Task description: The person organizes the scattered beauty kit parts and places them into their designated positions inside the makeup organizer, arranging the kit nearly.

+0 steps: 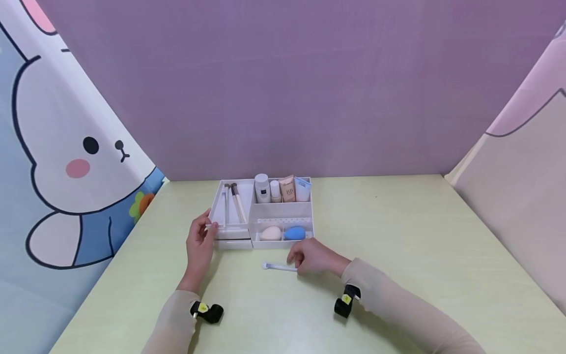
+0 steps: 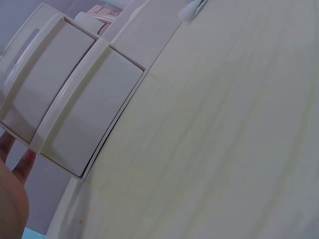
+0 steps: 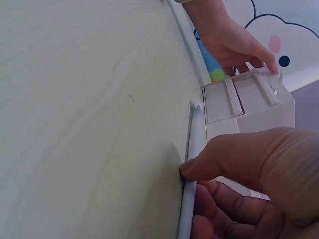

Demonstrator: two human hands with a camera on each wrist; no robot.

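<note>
A white makeup organizer (image 1: 283,210) with drawers stands on the table. My left hand (image 1: 201,243) grips its left front corner, thumb on the top edge and fingers along the side; the left wrist view shows only part of that hand (image 2: 14,186) beside the drawer fronts (image 2: 89,109). In front of the organizer, my right hand (image 1: 315,256) pinches a slim white stick with a rounded end (image 1: 278,267) between thumb and fingers. This stick (image 3: 198,130) lies low along the table, its free end pointing left; the fingers hide its other end.
Makeup brushes (image 1: 238,202) lie in the organizer's left top tray. Its back compartment holds a white bottle (image 1: 262,189), a small bottle (image 1: 275,191), a BB cream tube (image 1: 288,189) and a blue-white tube (image 1: 302,189). Pink (image 1: 271,233) and blue (image 1: 295,233) sponges sit in front.
</note>
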